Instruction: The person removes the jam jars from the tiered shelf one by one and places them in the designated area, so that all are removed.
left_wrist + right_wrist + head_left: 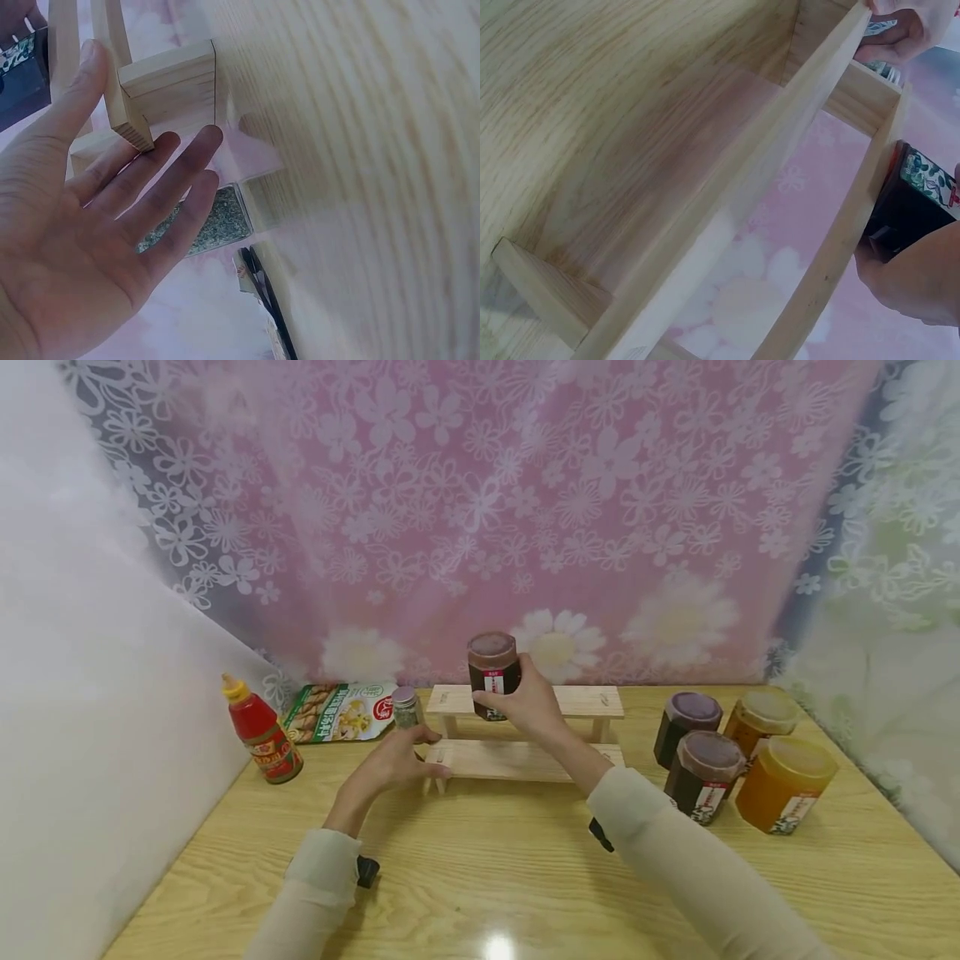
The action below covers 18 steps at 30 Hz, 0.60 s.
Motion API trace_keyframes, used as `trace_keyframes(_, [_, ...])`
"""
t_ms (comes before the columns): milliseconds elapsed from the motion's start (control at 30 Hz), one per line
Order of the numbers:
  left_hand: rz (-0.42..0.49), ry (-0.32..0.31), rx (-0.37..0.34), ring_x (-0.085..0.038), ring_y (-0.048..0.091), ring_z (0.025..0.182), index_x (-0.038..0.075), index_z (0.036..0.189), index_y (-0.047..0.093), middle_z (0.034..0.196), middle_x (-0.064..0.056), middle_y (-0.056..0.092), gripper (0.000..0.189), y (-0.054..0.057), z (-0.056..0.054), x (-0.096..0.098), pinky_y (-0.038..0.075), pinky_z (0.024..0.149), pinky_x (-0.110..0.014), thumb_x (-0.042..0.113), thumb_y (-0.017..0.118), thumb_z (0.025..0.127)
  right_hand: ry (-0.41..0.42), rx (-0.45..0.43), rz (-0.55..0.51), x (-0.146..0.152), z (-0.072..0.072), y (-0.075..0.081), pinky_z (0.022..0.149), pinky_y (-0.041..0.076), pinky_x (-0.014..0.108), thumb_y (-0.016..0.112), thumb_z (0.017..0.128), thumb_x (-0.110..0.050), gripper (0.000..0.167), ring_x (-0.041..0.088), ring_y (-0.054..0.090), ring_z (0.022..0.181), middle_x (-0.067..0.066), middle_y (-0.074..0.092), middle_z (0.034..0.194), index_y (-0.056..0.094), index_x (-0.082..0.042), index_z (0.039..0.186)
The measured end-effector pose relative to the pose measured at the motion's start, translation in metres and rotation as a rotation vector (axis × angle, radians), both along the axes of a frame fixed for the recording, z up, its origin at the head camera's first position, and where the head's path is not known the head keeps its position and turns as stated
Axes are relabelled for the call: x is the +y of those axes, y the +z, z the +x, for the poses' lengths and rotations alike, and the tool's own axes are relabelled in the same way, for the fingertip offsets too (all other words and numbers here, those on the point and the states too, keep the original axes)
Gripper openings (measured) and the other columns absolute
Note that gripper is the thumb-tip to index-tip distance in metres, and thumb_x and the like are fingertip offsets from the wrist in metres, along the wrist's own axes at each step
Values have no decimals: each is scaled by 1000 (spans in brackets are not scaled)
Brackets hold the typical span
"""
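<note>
My right hand (531, 700) grips a dark hexagonal jar (492, 675) with a brownish lid and a red-and-white label. The jar is at the left-middle part of the upper step of a two-step wooden rack (525, 762); whether it touches the board cannot be told. In the right wrist view, the jar (915, 199) shows its dark base close to the upper board. At the rack's lower left end, my left hand (393, 762) holds the board's end between thumb and fingers. Beside that hand stands a small glass spice jar (406, 708), partly behind the fingers in the left wrist view.
A red sauce bottle (262, 731) with a yellow cap stands at left, near a green-and-white food packet (341, 712). At right are two dark jars, the front one (703, 777) with a label, and two amber jars (787, 785). A flowered curtain (480, 527) hangs behind.
</note>
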<state>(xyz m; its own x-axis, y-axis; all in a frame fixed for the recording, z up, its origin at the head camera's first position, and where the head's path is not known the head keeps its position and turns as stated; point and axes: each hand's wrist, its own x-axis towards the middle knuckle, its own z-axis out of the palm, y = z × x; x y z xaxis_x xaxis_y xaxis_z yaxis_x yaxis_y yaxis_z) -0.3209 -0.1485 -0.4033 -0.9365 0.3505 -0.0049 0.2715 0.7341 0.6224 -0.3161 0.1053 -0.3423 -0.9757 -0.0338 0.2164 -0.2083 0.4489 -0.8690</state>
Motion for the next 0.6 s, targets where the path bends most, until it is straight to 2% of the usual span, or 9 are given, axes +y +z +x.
trace_keyframes(233, [3, 2, 0, -32, 63, 123, 16, 136, 65, 140, -8, 64, 65, 0, 0, 2, 50, 104, -53, 43, 89, 82, 6, -11, -13, 17, 14, 4, 102, 52, 51, 87, 85, -35, 77, 32, 61, 123, 12, 62, 132, 46, -11, 145])
trace_keyframes(400, [6, 6, -7, -34, 59, 130, 14, 137, 64, 142, -10, 64, 65, 1, 1, 3, 48, 107, -54, 42, 88, 83, 18, -42, -18, 33, 30, 6, 105, 50, 54, 87, 85, -33, 80, 34, 59, 128, 12, 61, 137, 45, -13, 150])
trace_keyframes(600, [4, 18, -13, -34, 58, 131, 15, 137, 64, 142, -9, 63, 64, 2, 4, 2, 48, 107, -54, 41, 88, 83, 22, -31, -13, 50, 47, 7, 104, 50, 54, 89, 84, -30, 82, 34, 58, 129, 12, 60, 138, 45, -13, 151])
